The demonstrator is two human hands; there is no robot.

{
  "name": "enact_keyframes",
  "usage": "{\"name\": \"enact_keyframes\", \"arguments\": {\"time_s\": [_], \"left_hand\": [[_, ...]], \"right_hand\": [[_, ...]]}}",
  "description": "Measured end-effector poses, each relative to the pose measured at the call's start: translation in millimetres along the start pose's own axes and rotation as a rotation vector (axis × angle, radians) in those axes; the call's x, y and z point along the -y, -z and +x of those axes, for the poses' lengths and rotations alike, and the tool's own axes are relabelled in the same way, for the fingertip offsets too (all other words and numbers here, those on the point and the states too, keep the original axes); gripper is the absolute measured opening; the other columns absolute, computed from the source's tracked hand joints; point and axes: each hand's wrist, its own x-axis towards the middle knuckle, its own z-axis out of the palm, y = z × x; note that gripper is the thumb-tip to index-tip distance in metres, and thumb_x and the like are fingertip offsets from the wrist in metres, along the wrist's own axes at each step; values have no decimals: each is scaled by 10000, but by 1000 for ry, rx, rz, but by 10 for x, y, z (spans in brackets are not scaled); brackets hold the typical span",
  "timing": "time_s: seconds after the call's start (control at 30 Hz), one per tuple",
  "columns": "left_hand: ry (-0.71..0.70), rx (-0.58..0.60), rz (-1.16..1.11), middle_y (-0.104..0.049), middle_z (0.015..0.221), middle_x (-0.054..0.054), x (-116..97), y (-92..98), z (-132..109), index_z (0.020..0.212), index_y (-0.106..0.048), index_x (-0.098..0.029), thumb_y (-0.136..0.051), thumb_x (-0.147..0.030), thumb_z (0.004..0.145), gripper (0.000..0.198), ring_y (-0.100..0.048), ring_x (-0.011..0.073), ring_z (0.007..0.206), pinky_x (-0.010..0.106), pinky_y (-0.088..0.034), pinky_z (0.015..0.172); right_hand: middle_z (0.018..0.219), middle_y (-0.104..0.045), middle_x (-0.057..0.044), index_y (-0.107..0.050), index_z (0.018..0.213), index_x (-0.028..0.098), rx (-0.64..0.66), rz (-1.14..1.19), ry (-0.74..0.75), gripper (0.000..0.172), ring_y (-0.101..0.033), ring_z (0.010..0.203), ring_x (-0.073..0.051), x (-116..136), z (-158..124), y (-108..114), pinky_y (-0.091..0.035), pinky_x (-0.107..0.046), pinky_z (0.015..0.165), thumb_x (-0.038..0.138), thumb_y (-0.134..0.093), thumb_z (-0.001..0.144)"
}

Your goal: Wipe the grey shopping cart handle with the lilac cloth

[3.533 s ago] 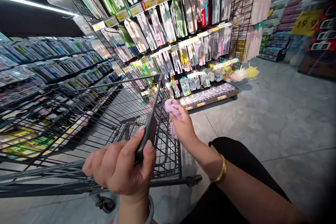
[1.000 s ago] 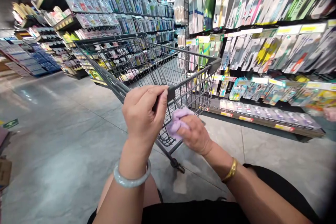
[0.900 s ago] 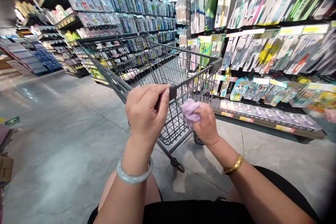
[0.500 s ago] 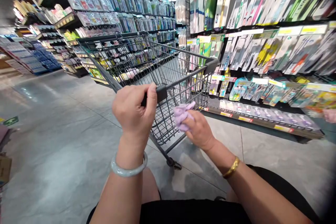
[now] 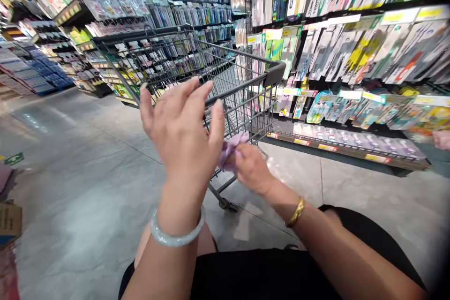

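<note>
Nearest, black clothing covers the seated or crouched person's lap; a pale bangle circles the left wrist and a gold bracelet the right. The left hand is raised, slightly blurred, fingers spread and gripping nothing; whether it touches the rail behind it cannot be told. Lower and to its right, the right hand pinches a bunched lilac cloth before the near wire side of a grey shopping cart; contact between cloth and wire cannot be confirmed. One caster stands on the grey floor. Beyond the cart, at right, a display rack carries hanging packages in rows; farther back, at left, a second rack is likewise stocked.
</note>
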Motion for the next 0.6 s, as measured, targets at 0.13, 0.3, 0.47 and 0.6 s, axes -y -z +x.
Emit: {"name": "enact_keyframes", "arguments": {"time_s": [0.13,0.3,0.47,0.6], "left_hand": [[48,75,-50,-707,1122,58,-5,-88,-42,1144,-686,-284,-671,-439,878,308,-596,299,1163,511,-341,1102],[-11,26,-9,-713,1050,54,125,-122,-54,1076,-704,-317,-623,-440,911,221,-602,289,1072,498,-364,1023],[50,59,163,-723,1019,33,188,-59,-10,1040,-711,-283,-485,-496,970,319,-615,251,1053,488,-355,1012],[215,89,340,-740,997,2,226,104,33,926,-707,-293,-359,-506,984,411,-634,241,1040,542,-312,1041]], "right_hand": [[1057,-573,-84,-587,982,220,-204,-29,-419,188,-517,1032,-246,-681,30,153,-472,-436,915,192,-554,799],[1017,-562,-104,-549,1025,191,-231,-54,-455,199,-518,963,-248,-319,-64,-6,-493,-420,811,193,-475,841],[970,-654,1,-672,976,321,93,34,-54,193,-573,927,-183,402,-164,-225,-484,-313,827,219,-586,837],[1107,-642,-50,-689,1039,286,131,-37,-176,277,-540,1055,-220,-95,-145,-85,-448,-373,922,137,-531,867]]}}
